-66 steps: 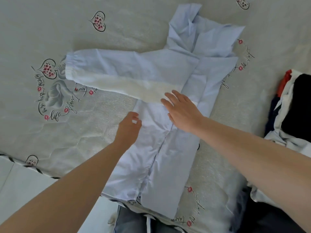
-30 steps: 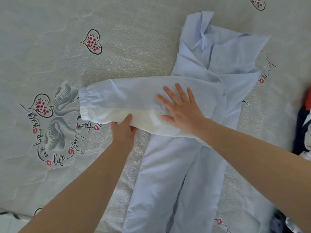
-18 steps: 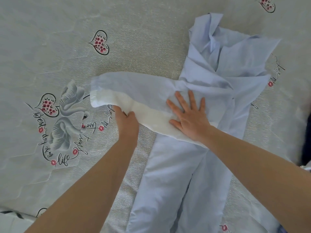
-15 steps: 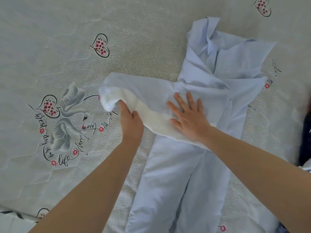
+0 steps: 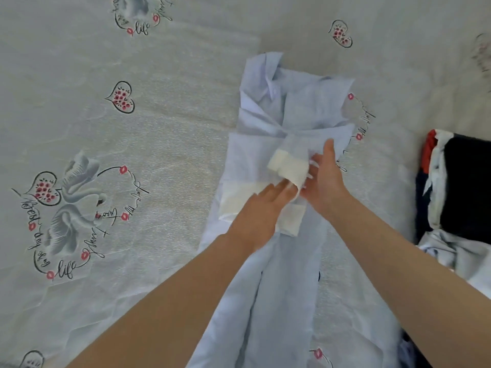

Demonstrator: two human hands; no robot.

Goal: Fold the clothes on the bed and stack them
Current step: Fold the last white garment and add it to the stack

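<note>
Pale blue shirt lies lengthwise mid-bed, sleeve folded across its chest; right hand pinches the cuff end, left hand rests flat on the fold, fingers straight; folded stack near the bed's right edge.

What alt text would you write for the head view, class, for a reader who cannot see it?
Two bare hands fold a pale blue shirt on a heart-printed bedsheet: the right hand holds the cuff of a sleeve doubled back across the shirt, while the left hand presses flat beside it. Other clothes lie at right.
</note>
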